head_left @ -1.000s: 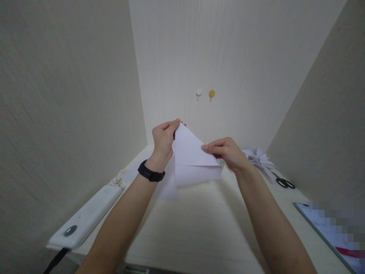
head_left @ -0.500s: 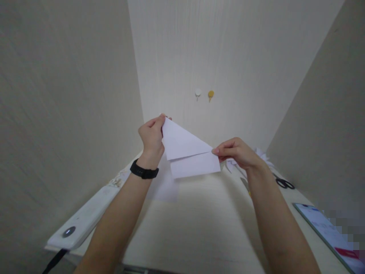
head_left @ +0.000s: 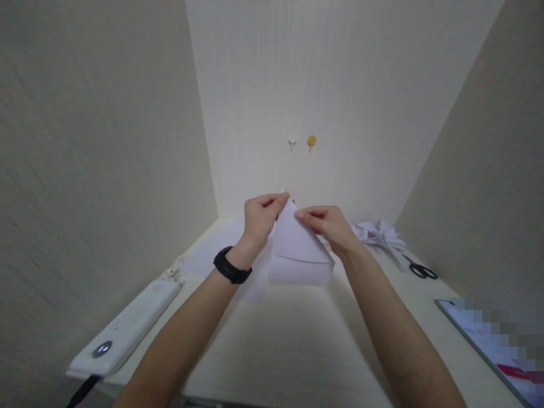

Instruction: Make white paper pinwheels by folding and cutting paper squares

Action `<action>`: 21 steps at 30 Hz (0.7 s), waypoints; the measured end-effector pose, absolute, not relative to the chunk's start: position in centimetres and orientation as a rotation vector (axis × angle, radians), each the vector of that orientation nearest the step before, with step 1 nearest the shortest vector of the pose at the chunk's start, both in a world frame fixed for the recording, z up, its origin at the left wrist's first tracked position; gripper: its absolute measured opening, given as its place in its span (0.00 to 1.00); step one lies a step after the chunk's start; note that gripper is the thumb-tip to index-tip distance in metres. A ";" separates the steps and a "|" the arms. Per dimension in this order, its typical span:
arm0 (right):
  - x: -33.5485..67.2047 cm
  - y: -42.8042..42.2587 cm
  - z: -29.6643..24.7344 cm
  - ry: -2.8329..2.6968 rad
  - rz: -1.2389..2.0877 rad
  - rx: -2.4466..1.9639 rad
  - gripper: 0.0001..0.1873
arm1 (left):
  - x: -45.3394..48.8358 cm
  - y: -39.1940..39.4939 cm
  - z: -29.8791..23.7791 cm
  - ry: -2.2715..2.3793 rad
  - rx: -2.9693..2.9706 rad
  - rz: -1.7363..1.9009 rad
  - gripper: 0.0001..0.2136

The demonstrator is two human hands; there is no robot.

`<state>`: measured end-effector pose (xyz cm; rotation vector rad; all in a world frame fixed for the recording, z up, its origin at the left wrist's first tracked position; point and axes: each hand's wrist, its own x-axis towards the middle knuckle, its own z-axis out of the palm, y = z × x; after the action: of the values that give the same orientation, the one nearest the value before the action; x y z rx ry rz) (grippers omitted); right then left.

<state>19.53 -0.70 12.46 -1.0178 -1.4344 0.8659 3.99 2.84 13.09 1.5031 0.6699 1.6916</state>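
Note:
I hold a folded white paper up above the cream desk; its top forms a triangular point over a rectangular lower strip. My left hand, with a black band on the wrist, pinches the point of the triangle from the left. From the right, my right hand pinches the same tip, thumb and forefinger pressed on the paper. Both hands nearly touch at the top.
More white sheets lie flat on the desk behind the held paper. A pile of folded white paper pieces and black scissors sit at the right. A white device with a cable lies at left, a tablet at right. Two pegs are on the back wall.
My hands have come together at the paper's tip; the right hand slid from the right corner up to the point, and the paper turned back upright and sank lower.

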 end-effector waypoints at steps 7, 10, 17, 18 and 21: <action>19.4 -0.3 12.0 -1.339 1.010 -0.997 0.17 | 4.2 2.2 13.1 0.727 1.502 1.627 0.14; 19.3 -0.5 12.2 -1.343 1.058 -0.978 0.14 | 3.9 2.5 13.1 0.741 1.506 1.545 0.15; 19.5 -1.0 12.6 -1.387 1.118 -0.974 0.13 | 3.2 3.1 13.5 0.714 1.431 1.537 0.14; 19.6 -1.0 12.6 -1.400 1.132 -0.981 0.13 | 2.9 3.2 13.8 0.716 1.428 1.566 0.14; 20.1 -1.0 12.7 -1.453 1.162 -0.993 0.12 | 1.7 3.5 14.6 0.714 1.403 1.652 0.13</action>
<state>20.09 -0.99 12.67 -0.9930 -1.4532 1.1615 1.70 3.49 14.61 1.4034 0.7144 1.6521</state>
